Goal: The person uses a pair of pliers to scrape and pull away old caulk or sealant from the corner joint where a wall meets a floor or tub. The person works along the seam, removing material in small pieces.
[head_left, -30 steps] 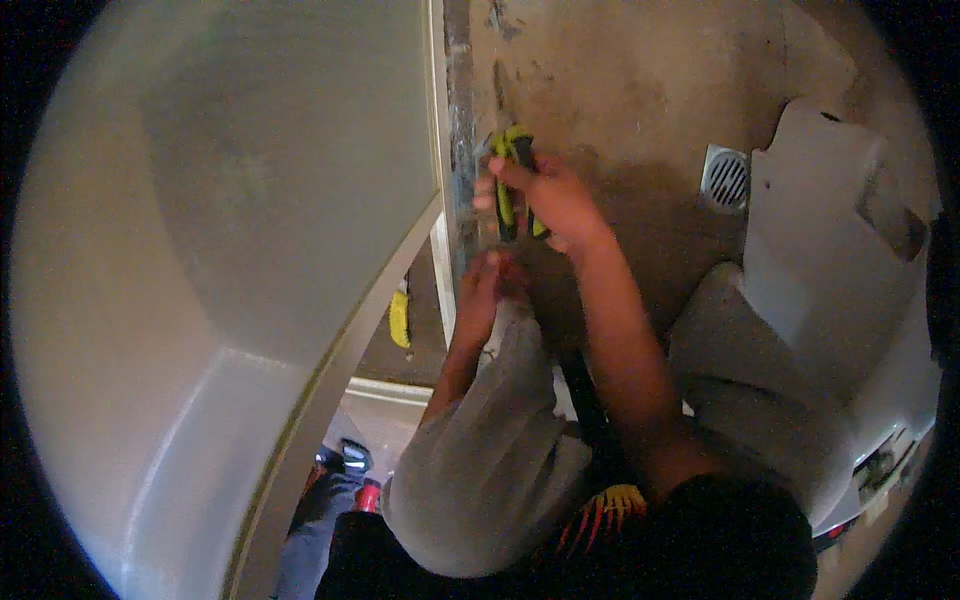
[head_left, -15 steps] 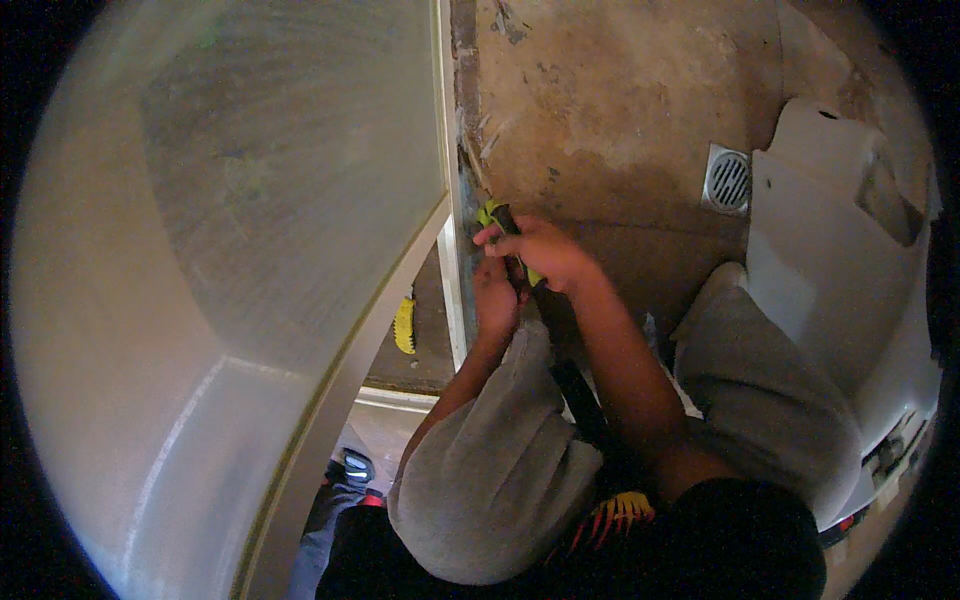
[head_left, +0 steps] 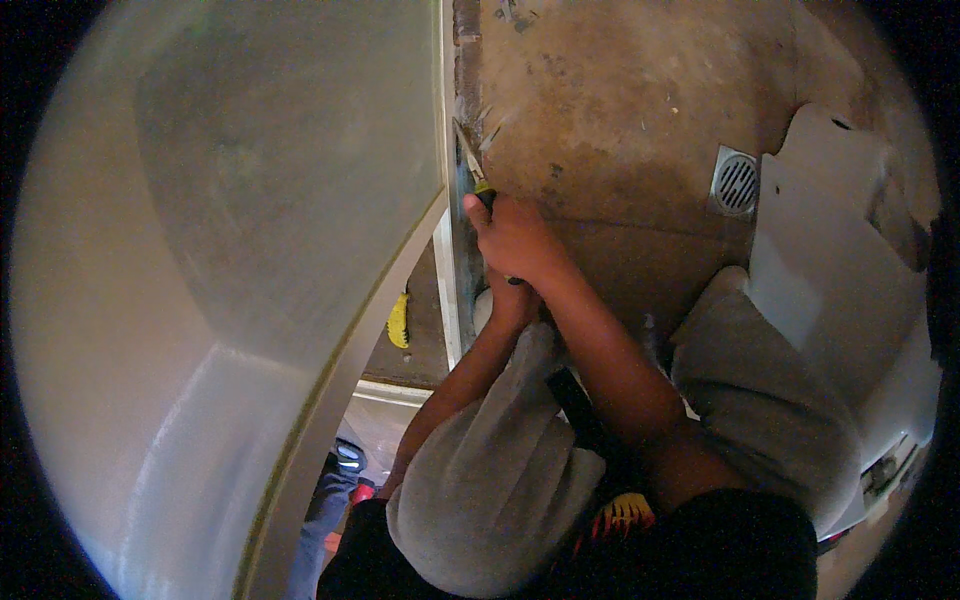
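My right hand [head_left: 518, 238] is closed round a hand tool [head_left: 483, 188] with a yellow-green and black handle. Its narrow, pointed metal end reaches forward along the dirty strip [head_left: 468, 100] at the foot of the white frame. Just below, my left hand [head_left: 512, 300] lies against the right one, close to the dark rear end of the handle. My right hand and wrist cover the left fingers, so their grip does not show. Pale scraps and flakes [head_left: 490, 135] lie beside the tool's tip.
A frosted panel [head_left: 290, 150] in a pale frame stands close on the left. Beyond its edge a yellow-handled object [head_left: 399, 322] lies on the floor. To the right are a floor drain [head_left: 736, 182] and a white fixture [head_left: 830, 230]. Blue cloth [head_left: 325, 510] shows at lower left.
My right hand has turned over the tool and moved slightly forward and left, wrapping its handle. The metal end now shows farther ahead. My left hand is more covered than before.
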